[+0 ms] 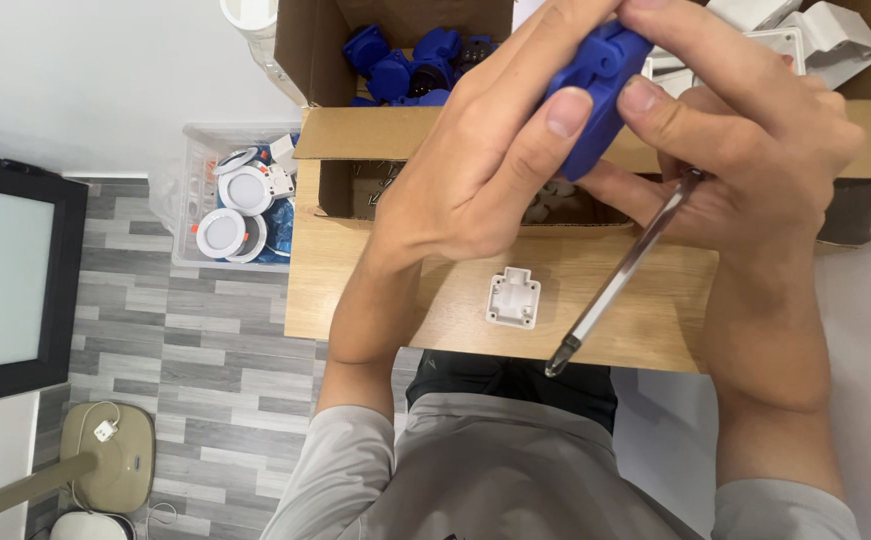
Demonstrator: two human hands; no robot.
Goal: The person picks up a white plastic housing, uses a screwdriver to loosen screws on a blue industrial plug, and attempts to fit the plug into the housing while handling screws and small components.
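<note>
Over a small wooden table and grey plank floor: blue plastic part up at chest height, pinched by left hand and right hand, thumbs pressed on its face. Screwdriver tucked in the right palm, tip slanting down toward the body. Below, white plastic piece flat on the wood; behind, cardboard box of more blue parts, clear bin of round white lights.

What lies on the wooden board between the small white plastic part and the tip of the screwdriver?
In the head view, only bare wood of the board lies between the white part and the screwdriver tip; nothing else sits there.
</note>
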